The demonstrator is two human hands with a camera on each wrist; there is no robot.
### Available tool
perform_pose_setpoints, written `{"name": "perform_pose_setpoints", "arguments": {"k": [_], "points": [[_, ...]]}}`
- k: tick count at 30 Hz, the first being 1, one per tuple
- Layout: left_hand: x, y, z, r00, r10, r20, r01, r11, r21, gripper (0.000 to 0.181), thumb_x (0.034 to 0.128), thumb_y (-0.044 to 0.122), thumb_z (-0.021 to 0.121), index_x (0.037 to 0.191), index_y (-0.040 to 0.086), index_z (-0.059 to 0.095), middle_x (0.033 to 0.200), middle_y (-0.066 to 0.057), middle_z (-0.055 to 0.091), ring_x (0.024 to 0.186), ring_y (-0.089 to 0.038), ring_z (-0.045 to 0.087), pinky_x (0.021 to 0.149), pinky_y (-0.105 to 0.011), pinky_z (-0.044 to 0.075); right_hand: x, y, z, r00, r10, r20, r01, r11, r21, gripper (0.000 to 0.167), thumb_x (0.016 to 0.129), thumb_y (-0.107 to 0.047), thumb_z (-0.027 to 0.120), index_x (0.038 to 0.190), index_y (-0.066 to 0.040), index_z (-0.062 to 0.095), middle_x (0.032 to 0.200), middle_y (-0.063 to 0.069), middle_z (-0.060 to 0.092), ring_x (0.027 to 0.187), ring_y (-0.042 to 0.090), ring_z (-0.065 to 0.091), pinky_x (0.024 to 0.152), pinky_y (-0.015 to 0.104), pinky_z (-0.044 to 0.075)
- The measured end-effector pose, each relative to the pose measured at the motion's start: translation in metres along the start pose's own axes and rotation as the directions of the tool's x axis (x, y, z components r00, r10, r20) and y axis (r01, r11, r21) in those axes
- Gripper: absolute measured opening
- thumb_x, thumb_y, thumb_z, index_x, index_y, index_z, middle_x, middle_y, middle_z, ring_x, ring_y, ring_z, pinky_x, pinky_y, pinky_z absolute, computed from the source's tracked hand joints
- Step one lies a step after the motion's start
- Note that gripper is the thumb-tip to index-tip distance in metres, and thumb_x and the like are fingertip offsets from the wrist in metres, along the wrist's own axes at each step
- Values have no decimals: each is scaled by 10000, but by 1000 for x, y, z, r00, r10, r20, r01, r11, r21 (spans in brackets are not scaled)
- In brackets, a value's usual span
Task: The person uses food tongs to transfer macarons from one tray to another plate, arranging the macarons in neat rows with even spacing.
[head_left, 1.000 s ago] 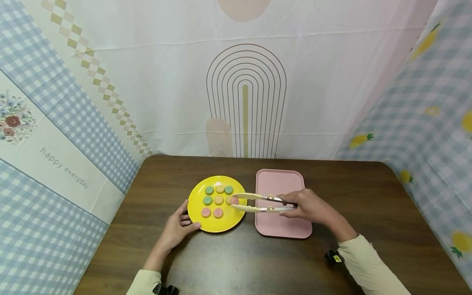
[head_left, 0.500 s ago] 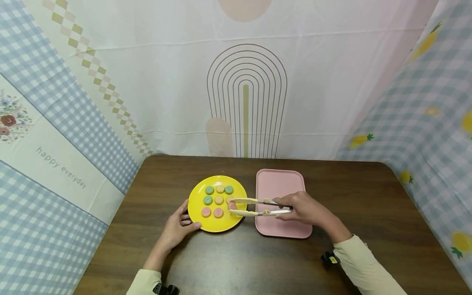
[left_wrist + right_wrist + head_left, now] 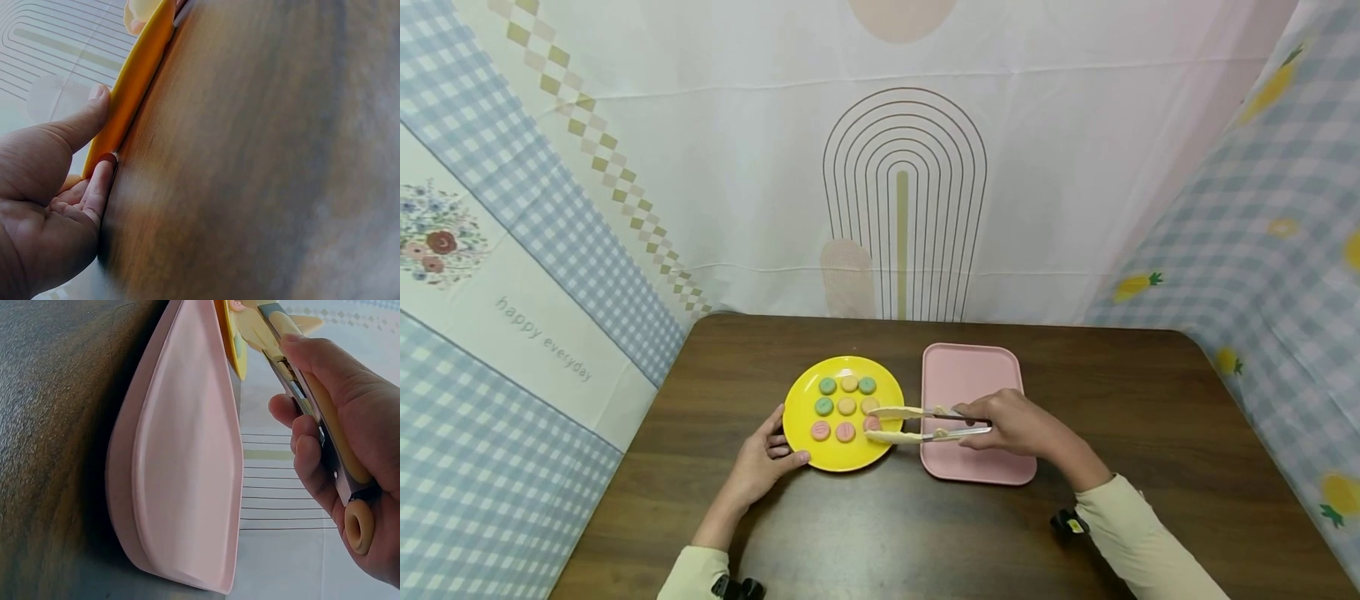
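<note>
My left hand (image 3: 758, 468) grips the left rim of a yellow plate (image 3: 831, 458), thumb on the rim and fingers low at its edge. On the plate lie several small round cookie-like pieces in three rows: green and yellow ones behind, pink ones (image 3: 846, 432) in front. My right hand (image 3: 1013, 425) holds food tongs (image 3: 934, 435) with pale yellow tips and metal arms. The tips reach over the plate's right side, spread around the rightmost pink piece (image 3: 872, 423). Whether they touch it I cannot tell. In the right wrist view, fingers and thumb wrap the tongs' handle (image 3: 331, 425).
A pink rectangular tray (image 3: 970, 371) lies right of the plate, under the right hand and tongs. Both stand on a brown wooden table (image 3: 865, 533). Patterned cloth (image 3: 760, 208) hangs behind the table and at both sides.
The tongs have moved slightly left and toward me. The pink piece between their tips has gone from over a yellow piece to the right end of the front row. The left hand stays put.
</note>
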State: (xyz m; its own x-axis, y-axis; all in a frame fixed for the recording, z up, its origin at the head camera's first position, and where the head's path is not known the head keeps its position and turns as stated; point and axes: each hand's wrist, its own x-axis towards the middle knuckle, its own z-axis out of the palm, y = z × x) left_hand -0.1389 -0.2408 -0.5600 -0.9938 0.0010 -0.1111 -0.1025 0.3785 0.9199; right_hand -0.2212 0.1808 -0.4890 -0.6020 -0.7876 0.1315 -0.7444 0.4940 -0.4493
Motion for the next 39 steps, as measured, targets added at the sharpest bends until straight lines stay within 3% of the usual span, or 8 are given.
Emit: {"name": "perform_pose_setpoints", "arguments": {"k": [10,14,17,23,33,39], "points": [[1,-1,0,1000,11,-6,-11,1000,-2,962,855,106,842,1614,26,257,1539,-235,448,1099,-298,663,846,-230,561,-1,0,2,999,32,17,-33,999,14,388,882,-308,821,1194,-83,768,907,-65,741,686,-5,522,602,209,479],[0,0,0,1000,16,-6,-16,1000,-3,949,859,96,837,1611,21,263,1536,-243,447,1089,-297,663,839,-224,558,-4,1,2,999,35,5,-35,999,24,399,887,-317,816,1208,-84,764,953,-16,765,685,0,534,594,206,482],[0,0,1,1000,12,-11,-12,1000,-2,955,851,106,846,1612,37,274,1537,-232,452,1085,-289,662,836,-221,558,-9,2,1,999,41,-23,-40,999,21,420,885,-326,819,1221,-81,760,998,9,773,696,0,541,595,206,480],[0,0,0,1000,-2,-13,2,1000,11,971,846,104,850,1619,51,264,1548,-221,444,1096,-301,658,837,-234,563,-22,3,-2,992,64,-112,-65,998,-1,437,870,-310,835,1250,-113,745,877,-112,706,642,-28,485,552,193,442],[2,1,-1,1000,-6,6,6,1000,9,968,862,149,843,1624,64,252,1562,-211,427,1135,-298,640,874,-262,558,-48,-3,-5,952,144,-270,-144,989,20,493,848,-247,855,1287,-67,722,910,-13,756,650,-48,532,529,197,448],[-1,3,-2,1000,0,2,0,1000,9,959,864,153,840,1620,54,259,1551,-211,442,1129,-297,641,875,-260,557,-62,-8,-5,908,190,-373,-205,979,1,538,802,-261,891,1268,-46,729,771,-124,644,554,-54,401,466,181,377]]}}
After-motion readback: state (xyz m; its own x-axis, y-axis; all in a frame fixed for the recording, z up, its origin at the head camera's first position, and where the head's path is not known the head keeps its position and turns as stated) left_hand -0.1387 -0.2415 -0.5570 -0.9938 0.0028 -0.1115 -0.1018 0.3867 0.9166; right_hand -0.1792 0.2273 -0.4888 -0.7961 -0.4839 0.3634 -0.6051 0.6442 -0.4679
